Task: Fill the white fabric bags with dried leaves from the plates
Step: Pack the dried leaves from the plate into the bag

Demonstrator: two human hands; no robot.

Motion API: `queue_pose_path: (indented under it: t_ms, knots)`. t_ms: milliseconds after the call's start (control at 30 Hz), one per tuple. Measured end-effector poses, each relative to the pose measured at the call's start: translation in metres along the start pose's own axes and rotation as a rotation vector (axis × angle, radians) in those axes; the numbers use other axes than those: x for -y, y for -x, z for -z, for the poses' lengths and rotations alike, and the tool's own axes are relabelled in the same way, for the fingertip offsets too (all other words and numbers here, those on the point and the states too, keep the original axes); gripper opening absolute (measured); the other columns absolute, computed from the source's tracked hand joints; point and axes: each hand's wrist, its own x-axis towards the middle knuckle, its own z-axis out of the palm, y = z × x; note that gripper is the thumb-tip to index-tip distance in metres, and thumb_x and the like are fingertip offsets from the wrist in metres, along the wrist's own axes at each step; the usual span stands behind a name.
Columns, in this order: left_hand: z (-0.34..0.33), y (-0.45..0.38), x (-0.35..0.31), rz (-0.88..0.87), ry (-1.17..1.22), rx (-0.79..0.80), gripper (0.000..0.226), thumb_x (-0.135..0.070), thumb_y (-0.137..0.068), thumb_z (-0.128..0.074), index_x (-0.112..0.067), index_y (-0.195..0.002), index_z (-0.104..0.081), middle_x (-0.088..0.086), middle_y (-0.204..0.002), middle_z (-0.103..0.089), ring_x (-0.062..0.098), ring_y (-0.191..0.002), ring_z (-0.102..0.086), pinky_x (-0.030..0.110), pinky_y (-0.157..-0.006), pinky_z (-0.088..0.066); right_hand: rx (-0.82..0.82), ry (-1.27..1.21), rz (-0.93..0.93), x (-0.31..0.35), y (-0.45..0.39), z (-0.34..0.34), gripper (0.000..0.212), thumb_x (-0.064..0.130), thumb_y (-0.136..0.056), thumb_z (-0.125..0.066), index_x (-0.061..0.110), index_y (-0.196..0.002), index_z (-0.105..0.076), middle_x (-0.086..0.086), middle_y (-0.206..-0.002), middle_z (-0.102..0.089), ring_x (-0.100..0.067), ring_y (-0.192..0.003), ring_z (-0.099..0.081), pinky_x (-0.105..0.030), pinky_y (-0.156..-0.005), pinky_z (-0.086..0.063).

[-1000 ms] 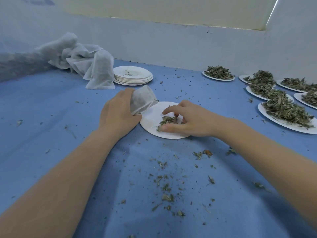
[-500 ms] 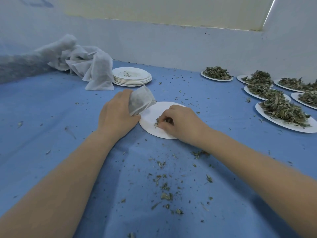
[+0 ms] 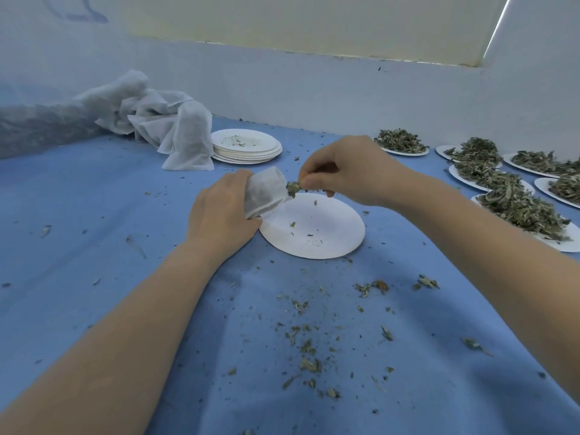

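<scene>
The right hand (image 3: 348, 171) pinches a small tuft of dried leaves (image 3: 293, 186) between thumb and fingertips, holding it right at the mouth of a white fabric bag (image 3: 266, 193). The left hand (image 3: 224, 211) grips that bag from the side, fingers curled round its body, so the opening faces the tuft. Both hover just above a plate (image 3: 314, 230) that lies on the blue surface (image 3: 94, 246) and holds only crumbs.

The leaves look weightless and brittle — a hard pinch would probably crumble them, a loose one sheds bits, as the litter on the surface suggests. The bag seems thin, soft and floppy; it likely needs holding near the rim so the mouth stays open.

Farther out, full plates (image 3: 521, 211) of leaves sit at the right, a stack of used plates (image 3: 246, 146) lies beyond the hands, and a heap of spare bags (image 3: 163, 120) lies at the left.
</scene>
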Motion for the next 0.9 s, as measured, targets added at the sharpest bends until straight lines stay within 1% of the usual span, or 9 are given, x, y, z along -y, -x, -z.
queue_pose_path:
  t_ms: [233, 333, 400, 533, 600, 700, 767, 833, 900]
  knots:
    - [0.001, 0.001, -0.001, -0.031, 0.116, -0.016, 0.057, -0.020, -0.069, -0.071, -0.018, -0.122, -0.050, 0.002, -0.110, -0.057, 0.028, -0.094, -0.053, 0.033, -0.075, -0.040, 0.038, 0.005, 0.088, 0.016, -0.011, 0.005, 0.006, 0.019, -0.086, -0.065, 0.021, -0.084, -0.071, 0.032, -0.049, -0.055, 0.010, -0.050, -0.052, -0.002, -0.048, -0.035]
    - [0.002, 0.003, -0.004, -0.047, 0.192, -0.031, 0.058, -0.018, -0.065, -0.072, -0.022, -0.119, -0.051, -0.005, -0.103, -0.056, 0.023, -0.092, -0.053, 0.032, -0.074, -0.042, -0.008, 0.040, 0.092, 0.019, -0.015, -0.003, 0.007, 0.016, -0.082, -0.067, 0.020, -0.082, -0.073, 0.022, -0.049, -0.057, 0.005, -0.055, -0.056, -0.013, -0.055, -0.046]
    - [0.003, 0.004, -0.007, -0.048, 0.229, -0.048, 0.057, -0.017, -0.064, -0.072, -0.024, -0.117, -0.053, -0.011, -0.096, -0.052, 0.019, -0.087, -0.052, 0.029, -0.070, -0.040, -0.063, 0.058, 0.098, 0.021, -0.017, -0.009, 0.008, 0.015, -0.081, -0.067, 0.019, -0.082, -0.074, 0.015, -0.062, -0.065, -0.003, -0.064, -0.059, -0.019, -0.065, -0.050]
    - [0.001, 0.005, -0.009, -0.026, 0.299, -0.063, 0.054, -0.016, -0.065, -0.071, -0.025, -0.115, -0.053, -0.013, -0.092, -0.053, 0.013, -0.083, -0.051, 0.026, -0.066, -0.039, -0.104, 0.009, 0.139, 0.021, -0.016, -0.017, 0.015, 0.015, -0.082, -0.065, 0.019, -0.092, -0.076, 0.002, -0.079, -0.071, 0.003, -0.058, -0.050, -0.008, -0.055, -0.039]
    - [0.000, 0.004, -0.007, 0.009, 0.335, -0.066, 0.053, -0.017, -0.065, -0.070, -0.029, -0.114, -0.052, -0.014, -0.093, -0.056, 0.010, -0.083, -0.051, 0.023, -0.066, -0.039, -0.053, -0.023, 0.131, 0.020, -0.014, -0.014, 0.020, 0.018, -0.086, -0.062, 0.026, -0.098, -0.075, 0.004, -0.088, -0.072, 0.002, -0.062, -0.052, -0.013, -0.055, -0.044]
    - [-0.001, 0.004, -0.006, 0.030, 0.359, -0.084, 0.050, -0.019, -0.064, -0.069, -0.035, -0.107, -0.051, -0.020, -0.085, -0.054, 0.004, -0.079, -0.048, 0.014, -0.061, -0.036, 0.060, -0.076, 0.093, 0.019, -0.008, -0.003, 0.030, 0.017, -0.089, -0.056, 0.040, -0.104, -0.069, 0.014, -0.102, -0.070, -0.007, -0.091, -0.063, -0.037, -0.082, -0.054]
    - [0.000, 0.003, -0.005, 0.029, 0.352, -0.078, 0.049, -0.019, -0.064, -0.069, -0.038, -0.105, -0.049, -0.022, -0.083, -0.052, 0.005, -0.079, -0.048, 0.014, -0.061, -0.036, 0.070, -0.112, 0.075, 0.019, -0.006, 0.000, 0.031, 0.014, -0.087, -0.058, 0.041, -0.098, -0.070, 0.017, -0.095, -0.071, 0.000, -0.090, -0.064, -0.044, -0.084, -0.053]
    - [-0.001, 0.003, -0.006, 0.020, 0.340, -0.075, 0.049, -0.019, -0.065, -0.069, -0.035, -0.107, -0.050, -0.019, -0.085, -0.052, 0.008, -0.081, -0.050, 0.017, -0.061, -0.037, -0.002, -0.142, 0.056, 0.021, -0.006, -0.004, 0.025, 0.013, -0.083, -0.063, 0.036, -0.087, -0.072, 0.017, -0.080, -0.071, 0.002, -0.078, -0.065, -0.034, -0.076, -0.056]
    - [-0.001, 0.003, -0.009, 0.003, 0.337, -0.097, 0.048, -0.020, -0.066, -0.069, -0.034, -0.108, -0.051, -0.017, -0.086, -0.053, 0.009, -0.081, -0.051, 0.018, -0.062, -0.039, -0.087, -0.129, 0.061, 0.024, -0.008, -0.009, 0.021, 0.010, -0.080, -0.063, 0.027, -0.085, -0.074, 0.019, -0.068, -0.064, -0.003, -0.067, -0.063, -0.012, -0.055, -0.048]
